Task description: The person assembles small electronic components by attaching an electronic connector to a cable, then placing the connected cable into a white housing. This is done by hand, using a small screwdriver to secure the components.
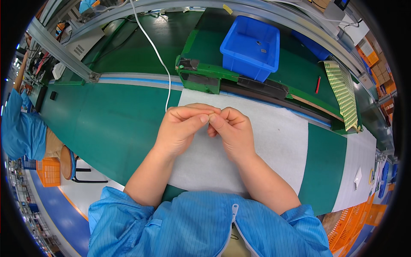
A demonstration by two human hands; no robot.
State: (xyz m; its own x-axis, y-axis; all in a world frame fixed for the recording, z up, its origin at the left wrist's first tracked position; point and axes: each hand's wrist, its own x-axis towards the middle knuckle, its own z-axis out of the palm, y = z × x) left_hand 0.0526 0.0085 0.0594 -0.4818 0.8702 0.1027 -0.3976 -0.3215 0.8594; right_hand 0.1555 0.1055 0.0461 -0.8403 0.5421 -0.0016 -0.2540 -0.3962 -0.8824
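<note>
My left hand and my right hand meet fingertip to fingertip over a white cloth sheet on the green bench. Thumb and fingers are pinched together on both. Whatever sits between the fingertips is too small or too hidden to name. Beyond them, on a raised green shelf, stands a blue plastic bin with a couple of small flat pieces at its bottom.
A red pen and a sheet of green-and-gold labels lie right on the shelf. A white cable hangs down left of the bin. Another person in a blue sleeve sits far left. Orange crates stand at lower right.
</note>
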